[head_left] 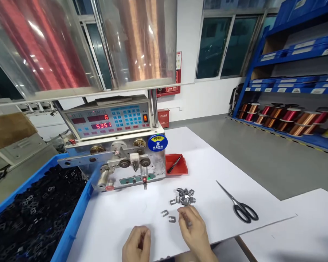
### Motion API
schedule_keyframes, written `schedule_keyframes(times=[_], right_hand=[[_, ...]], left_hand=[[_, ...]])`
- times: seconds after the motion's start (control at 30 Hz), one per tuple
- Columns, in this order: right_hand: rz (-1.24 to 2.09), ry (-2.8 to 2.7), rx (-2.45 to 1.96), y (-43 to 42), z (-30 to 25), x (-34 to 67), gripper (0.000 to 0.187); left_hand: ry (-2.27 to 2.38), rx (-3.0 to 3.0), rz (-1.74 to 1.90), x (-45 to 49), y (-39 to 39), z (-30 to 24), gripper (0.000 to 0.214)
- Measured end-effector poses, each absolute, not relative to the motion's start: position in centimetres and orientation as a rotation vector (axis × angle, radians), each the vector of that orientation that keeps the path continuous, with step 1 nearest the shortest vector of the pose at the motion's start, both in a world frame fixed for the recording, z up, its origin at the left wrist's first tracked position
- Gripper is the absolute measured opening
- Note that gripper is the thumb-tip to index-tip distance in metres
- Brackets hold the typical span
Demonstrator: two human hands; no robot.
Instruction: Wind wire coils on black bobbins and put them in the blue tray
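Note:
My left hand [136, 243] is curled near the table's front edge with a small grey part held in its fingers. My right hand [192, 227] sits just to the right of it and pinches another small grey metal clip at the fingertips. Two loose clips [168, 216] lie on the white table just beyond my hands. A small pile of several grey clips [184, 196] lies a little farther back. The winding machine [117, 145] stands behind them, its red display lit.
A blue bin [71, 225] full of dark small parts fills the left. Black-handled scissors [239, 205] lie at the right on the white table [125, 214]. A small red tray [176, 164] holds a pen beside the machine. Blue shelves with copper wire spools [287, 118] stand far right.

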State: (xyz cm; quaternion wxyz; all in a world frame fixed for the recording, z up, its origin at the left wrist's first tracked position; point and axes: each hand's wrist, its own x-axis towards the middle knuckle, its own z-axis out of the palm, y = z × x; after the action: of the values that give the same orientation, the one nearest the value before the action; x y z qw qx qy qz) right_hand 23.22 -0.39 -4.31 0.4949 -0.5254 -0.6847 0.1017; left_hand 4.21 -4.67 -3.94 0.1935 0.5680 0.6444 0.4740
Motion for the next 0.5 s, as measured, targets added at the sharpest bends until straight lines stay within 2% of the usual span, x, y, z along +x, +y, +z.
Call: schedule_keyframes(times=[0.3, 0.5], right_hand=[[0.187, -1.867, -1.328, -0.9, -3.5, 22.9, 0.026], [0.257, -1.928, -1.328, -0.9, -3.4, 23.2, 0.015]], left_hand=[[1.741, 1.627, 1.301, 4.2, -5.0, -3.1, 0.032], [1.747, 1.621, 1.326, 4.3, -5.1, -3.0, 0.031]])
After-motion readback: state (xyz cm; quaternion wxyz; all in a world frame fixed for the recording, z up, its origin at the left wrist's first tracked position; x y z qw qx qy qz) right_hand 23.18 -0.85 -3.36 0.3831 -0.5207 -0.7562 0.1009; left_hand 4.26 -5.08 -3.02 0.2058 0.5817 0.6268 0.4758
